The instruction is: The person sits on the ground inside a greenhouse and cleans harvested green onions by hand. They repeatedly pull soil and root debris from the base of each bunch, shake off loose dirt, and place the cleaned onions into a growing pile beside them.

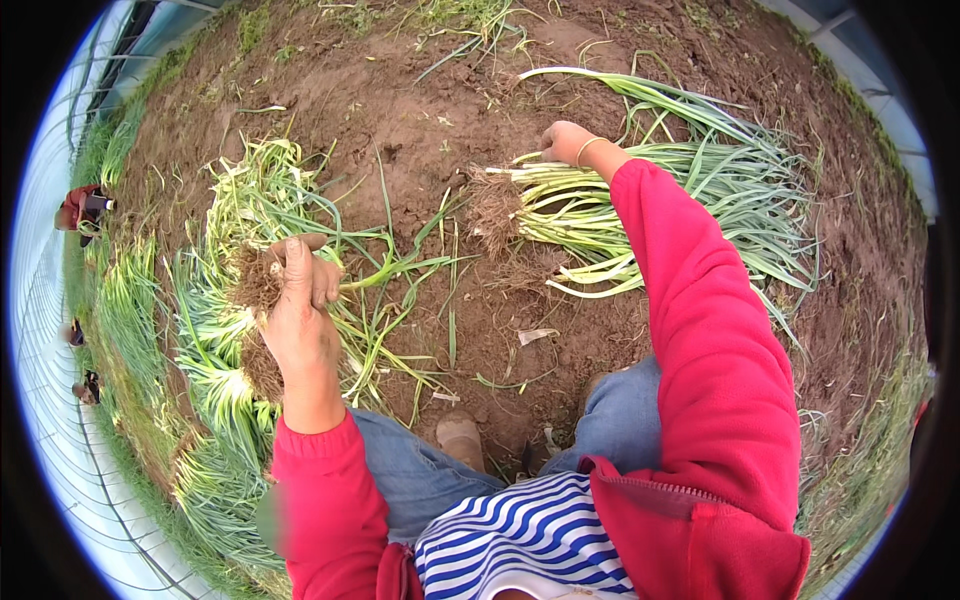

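My left hand (304, 322) is closed around the pale stalk (367, 281) of a leafy allium plant, perhaps green garlic or green onion. A clump of brown roots (257, 279) sticks out on the hand's left side; the leaves spread right. To the right, my right hand (566, 142) reaches down onto the upper edge of a row of similar plants (570, 199) laid on the soil. Their muddy roots (495, 206) face left and their leaves (742, 195) right. The right fingers touch the pale stalks, but their grip is partly hidden.
Rooted bundles (225, 375) and pale stripped leaves (262, 180) lie at left. A single plant (637, 82) lies beyond the right-hand row. A whitish scrap (537, 336) rests on the soil (420, 97) ahead of my boot (460, 439). People (82, 210) are at far left, under a plastic-covered tunnel (45, 300).
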A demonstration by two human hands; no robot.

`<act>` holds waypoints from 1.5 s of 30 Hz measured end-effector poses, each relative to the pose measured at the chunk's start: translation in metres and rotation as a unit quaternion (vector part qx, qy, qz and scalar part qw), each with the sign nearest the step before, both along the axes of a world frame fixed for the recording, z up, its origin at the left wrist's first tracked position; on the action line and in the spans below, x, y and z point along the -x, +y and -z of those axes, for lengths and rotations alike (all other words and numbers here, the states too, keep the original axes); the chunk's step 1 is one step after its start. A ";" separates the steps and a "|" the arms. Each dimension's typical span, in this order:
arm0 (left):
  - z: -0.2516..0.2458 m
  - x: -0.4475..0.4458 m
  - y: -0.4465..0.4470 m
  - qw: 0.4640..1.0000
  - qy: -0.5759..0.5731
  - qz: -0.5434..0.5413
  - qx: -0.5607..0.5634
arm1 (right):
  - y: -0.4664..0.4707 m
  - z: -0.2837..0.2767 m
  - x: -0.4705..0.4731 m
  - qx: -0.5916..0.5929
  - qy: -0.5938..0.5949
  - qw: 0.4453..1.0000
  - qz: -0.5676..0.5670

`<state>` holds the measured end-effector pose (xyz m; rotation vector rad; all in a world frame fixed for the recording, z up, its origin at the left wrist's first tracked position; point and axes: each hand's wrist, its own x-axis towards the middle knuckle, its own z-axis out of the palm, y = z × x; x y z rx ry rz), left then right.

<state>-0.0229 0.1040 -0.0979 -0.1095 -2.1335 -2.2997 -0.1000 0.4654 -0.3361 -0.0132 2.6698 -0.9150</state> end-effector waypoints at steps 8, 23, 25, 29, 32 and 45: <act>0.013 0.004 0.006 0.983 -0.165 0.074 -0.011 | -0.085 -0.131 -0.034 0.499 -0.015 0.866 0.027; -0.031 0.015 -0.063 0.989 0.048 -0.091 -0.109 | -0.034 -0.004 -0.019 -0.129 0.009 0.990 0.053; -0.028 0.015 -0.063 0.990 0.026 -0.073 -0.115 | -0.021 0.005 -0.025 -0.127 -0.062 0.987 -0.072; -0.022 0.009 -0.057 0.993 -0.006 -0.062 -0.098 | -0.027 -0.017 -0.040 -0.010 -0.104 0.986 -0.127; -0.019 0.010 -0.053 0.994 -0.025 -0.048 -0.097 | -0.023 -0.014 -0.064 0.056 -0.059 0.991 -0.107; -0.024 0.003 -0.043 0.997 -0.010 -0.030 -0.072 | -0.005 -0.032 0.001 -0.160 0.285 0.941 0.085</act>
